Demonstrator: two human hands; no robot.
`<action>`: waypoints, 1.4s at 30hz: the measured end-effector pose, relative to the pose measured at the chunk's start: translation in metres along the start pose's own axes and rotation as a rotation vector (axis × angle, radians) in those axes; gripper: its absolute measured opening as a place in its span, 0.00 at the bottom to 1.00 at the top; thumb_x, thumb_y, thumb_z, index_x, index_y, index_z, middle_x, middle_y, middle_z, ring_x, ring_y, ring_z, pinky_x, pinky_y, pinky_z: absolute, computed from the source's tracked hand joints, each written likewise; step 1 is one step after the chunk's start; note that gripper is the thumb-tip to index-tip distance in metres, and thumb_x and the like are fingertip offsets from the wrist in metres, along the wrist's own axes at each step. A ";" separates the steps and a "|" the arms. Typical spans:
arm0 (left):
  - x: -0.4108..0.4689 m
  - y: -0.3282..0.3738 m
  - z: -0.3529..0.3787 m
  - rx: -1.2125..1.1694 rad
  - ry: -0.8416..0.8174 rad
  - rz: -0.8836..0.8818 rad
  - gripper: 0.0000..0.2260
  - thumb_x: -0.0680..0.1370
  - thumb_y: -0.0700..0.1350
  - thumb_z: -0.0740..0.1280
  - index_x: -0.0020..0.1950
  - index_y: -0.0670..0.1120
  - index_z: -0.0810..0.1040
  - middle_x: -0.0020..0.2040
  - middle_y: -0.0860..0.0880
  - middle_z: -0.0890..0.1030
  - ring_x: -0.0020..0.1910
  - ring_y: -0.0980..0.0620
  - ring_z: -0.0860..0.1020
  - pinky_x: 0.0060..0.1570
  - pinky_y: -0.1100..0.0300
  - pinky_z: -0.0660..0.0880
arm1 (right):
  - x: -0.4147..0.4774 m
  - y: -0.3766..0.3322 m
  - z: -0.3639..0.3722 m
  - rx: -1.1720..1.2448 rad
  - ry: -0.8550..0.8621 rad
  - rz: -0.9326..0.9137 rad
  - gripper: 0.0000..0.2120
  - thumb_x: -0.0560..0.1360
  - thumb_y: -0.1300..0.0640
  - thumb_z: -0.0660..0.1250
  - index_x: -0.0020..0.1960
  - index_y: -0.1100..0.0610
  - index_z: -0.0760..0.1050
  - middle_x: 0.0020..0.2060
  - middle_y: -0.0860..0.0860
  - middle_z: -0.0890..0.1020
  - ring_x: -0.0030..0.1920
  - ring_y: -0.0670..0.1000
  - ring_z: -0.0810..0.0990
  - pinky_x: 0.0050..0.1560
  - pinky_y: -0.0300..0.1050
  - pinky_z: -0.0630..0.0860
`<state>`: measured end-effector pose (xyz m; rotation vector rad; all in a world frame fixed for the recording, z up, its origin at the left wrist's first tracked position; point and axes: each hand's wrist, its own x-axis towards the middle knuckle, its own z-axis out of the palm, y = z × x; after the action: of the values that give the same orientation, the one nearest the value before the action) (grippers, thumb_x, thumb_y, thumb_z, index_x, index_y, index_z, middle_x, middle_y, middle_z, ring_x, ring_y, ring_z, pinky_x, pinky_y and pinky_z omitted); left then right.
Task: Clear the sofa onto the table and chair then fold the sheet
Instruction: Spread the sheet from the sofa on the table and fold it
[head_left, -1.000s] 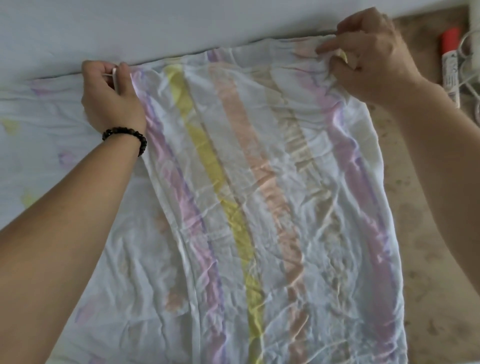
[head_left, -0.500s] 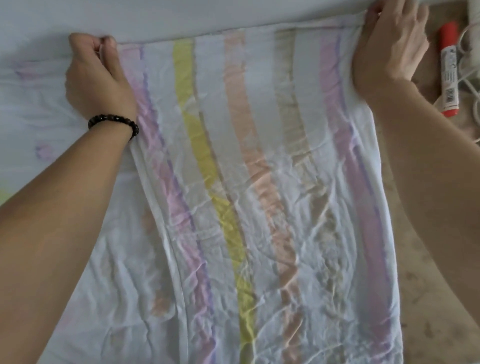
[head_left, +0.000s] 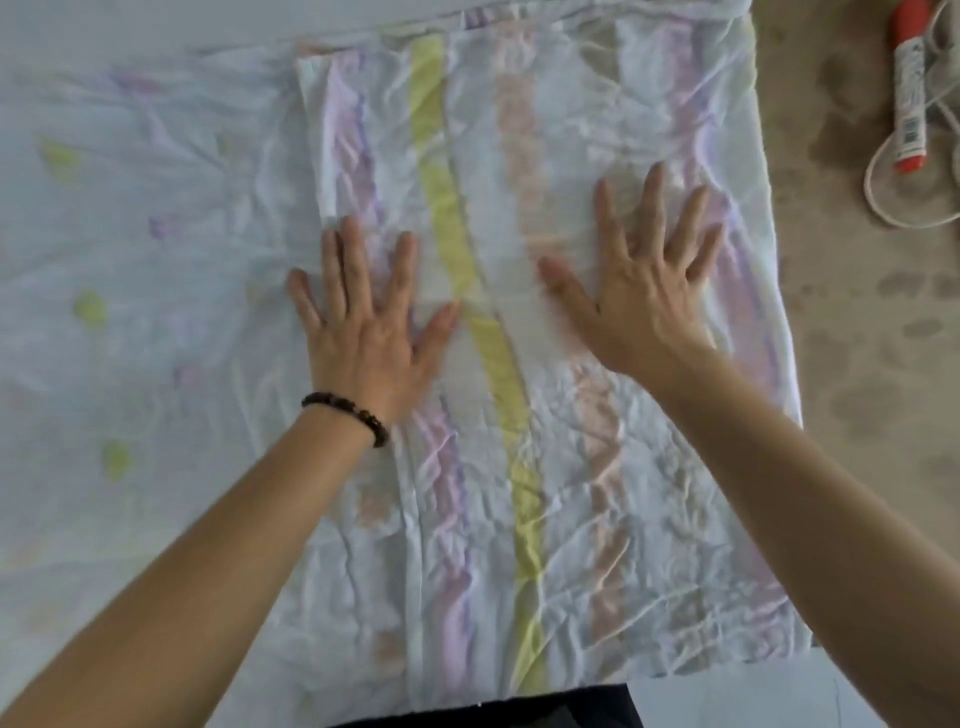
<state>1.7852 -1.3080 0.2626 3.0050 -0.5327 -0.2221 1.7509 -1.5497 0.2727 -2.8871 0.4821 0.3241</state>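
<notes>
**A:** Head view. Where is the thin white cotton sheet with pastel stripes (head_left: 524, 467)?

**B:** It is spread flat. A folded panel runs from top centre to bottom centre of the frame, and a single spotted layer stretches off to the left. The left grip (head_left: 363, 332), a bare hand with a dark beaded bracelet (head_left: 353, 415) at the wrist, lies spread palm-down near the panel's left edge. The right grip (head_left: 644, 291) is also splayed flat, pressing the right half. Neither pinches any cloth.

**A:** What could go wrong?

**B:** I'd say flat palms sliding over such thin fabric could drag the top layer across the one beneath. That would skew the edges and press the crumples in rather than out. The loose left layer might bunch if the panel shifts.

**A:** And on the right?

**B:** A red-and-white tube (head_left: 909, 88) and a looped white cord (head_left: 883, 192) lie on the mottled brown surface (head_left: 857, 364) at upper right, near the sheet's corner but apart from it. A wide next fold might catch them.

**A:** Any writing?

**B:** The tube's white label has dark print, too blurred to read. I see none on the sheet.
</notes>
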 end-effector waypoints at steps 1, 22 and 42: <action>0.002 -0.008 0.004 -0.001 -0.001 0.014 0.31 0.79 0.66 0.48 0.79 0.54 0.53 0.79 0.39 0.48 0.78 0.40 0.46 0.72 0.33 0.45 | 0.003 0.003 0.005 -0.019 -0.004 0.016 0.40 0.76 0.26 0.47 0.80 0.44 0.44 0.80 0.57 0.42 0.77 0.69 0.38 0.73 0.71 0.37; -0.135 -0.048 0.004 -0.150 0.134 -0.085 0.16 0.83 0.52 0.55 0.49 0.41 0.73 0.46 0.41 0.79 0.46 0.39 0.75 0.42 0.46 0.68 | -0.258 -0.052 0.087 -0.012 0.005 0.019 0.36 0.78 0.30 0.47 0.80 0.44 0.46 0.80 0.56 0.43 0.79 0.58 0.37 0.76 0.64 0.43; -0.309 0.022 0.050 0.016 0.150 0.185 0.28 0.83 0.59 0.47 0.78 0.44 0.60 0.76 0.42 0.63 0.76 0.42 0.60 0.70 0.38 0.57 | -0.310 -0.007 0.092 0.395 0.405 -0.051 0.22 0.83 0.48 0.56 0.76 0.51 0.65 0.78 0.57 0.58 0.79 0.60 0.49 0.77 0.60 0.45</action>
<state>1.4829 -1.2241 0.2556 2.9317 -0.7930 0.0199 1.4506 -1.4309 0.2622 -2.5626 0.4695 -0.3362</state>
